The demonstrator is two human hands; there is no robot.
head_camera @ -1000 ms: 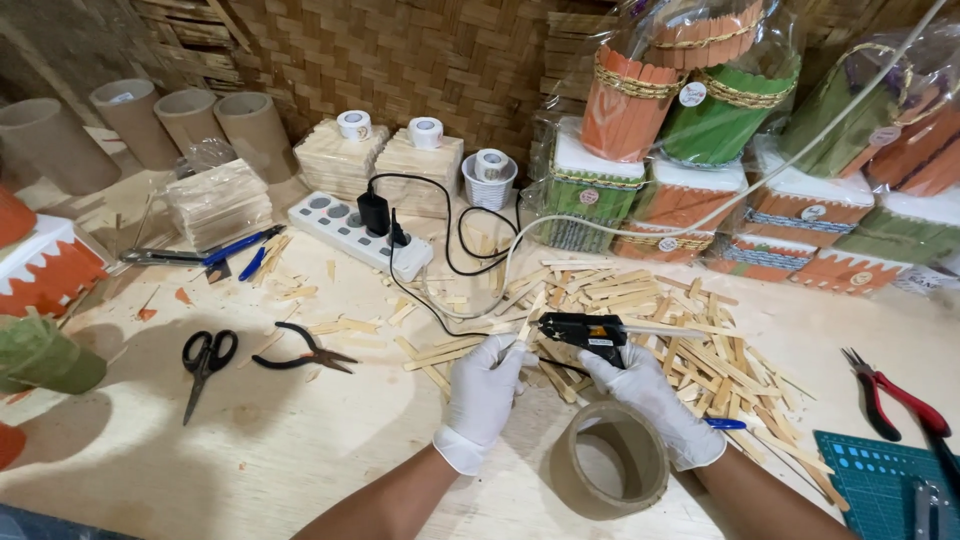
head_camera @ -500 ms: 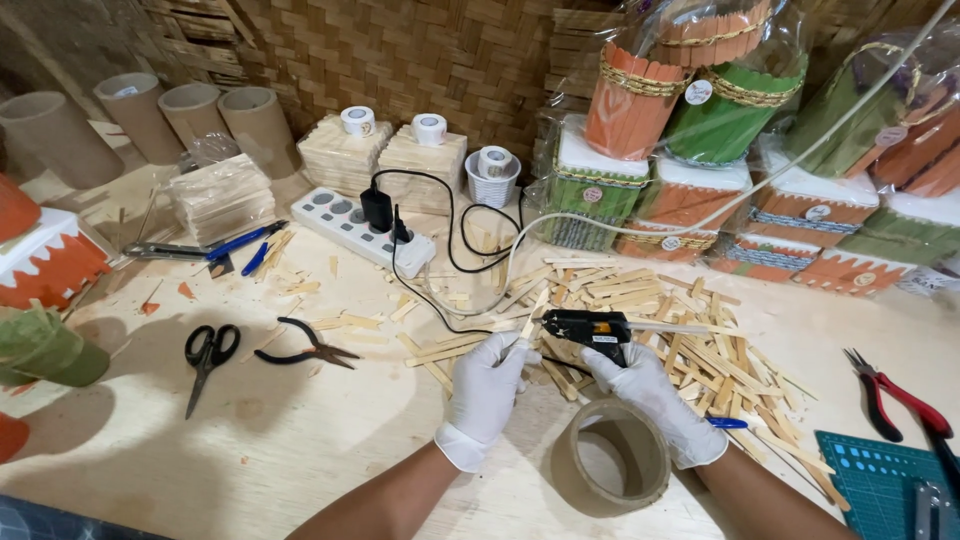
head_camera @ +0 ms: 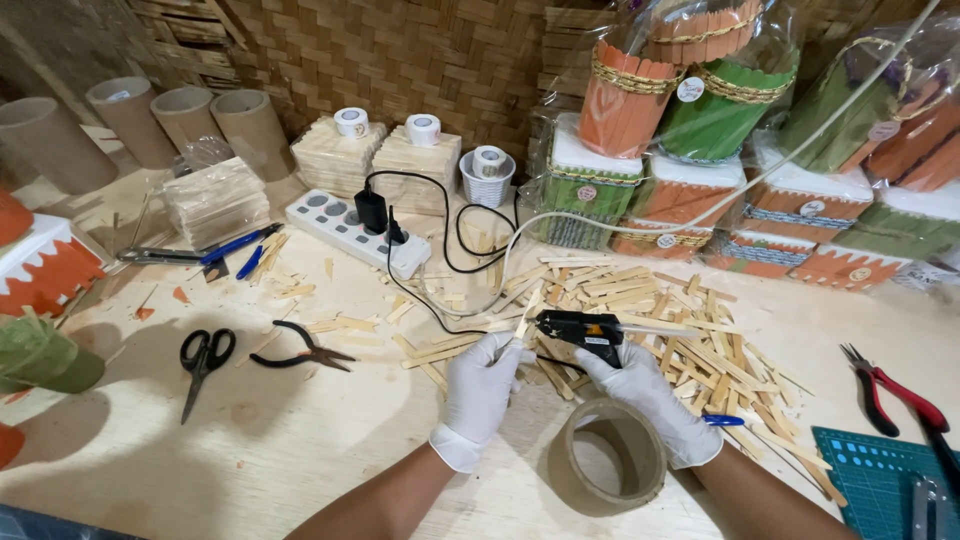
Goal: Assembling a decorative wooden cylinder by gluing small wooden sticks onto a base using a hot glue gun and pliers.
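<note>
Head view: just below the centre of the frame, the right hand [head_camera: 648,400], in a white glove, is closed around the grip of a black hot glue gun [head_camera: 582,329], whose nozzle points left. The left hand [head_camera: 480,385], also gloved in white, pinches the lower end of a thin pale wooden craft stick [head_camera: 526,312] between thumb and fingers, so that the stick rises toward the nozzle and its upper part sits just at the gun's tip. Both hands hover over a loose heap of pale wooden sticks [head_camera: 690,340] spread across the right-centre of the light wooden tabletop [head_camera: 250,450].

Directly below the hands, at the bottom centre, stands a short brown cardboard tube [head_camera: 606,462], open end up and bare of sticks.

The step in hand appears to be gluing: a line of adhesive going onto the held stick. The next move would call for a steady squeeze along the stick, then a quick, square press against the tube's wall before the glue cools.

In the left half lie black-handled scissors [head_camera: 203,358] and black pliers [head_camera: 298,350], with a white power strip [head_camera: 352,232] above them carrying the gun's black cord. Red-handled pliers [head_camera: 893,392] lie at the right edge, beside a teal cutting mat [head_camera: 880,478].
</note>
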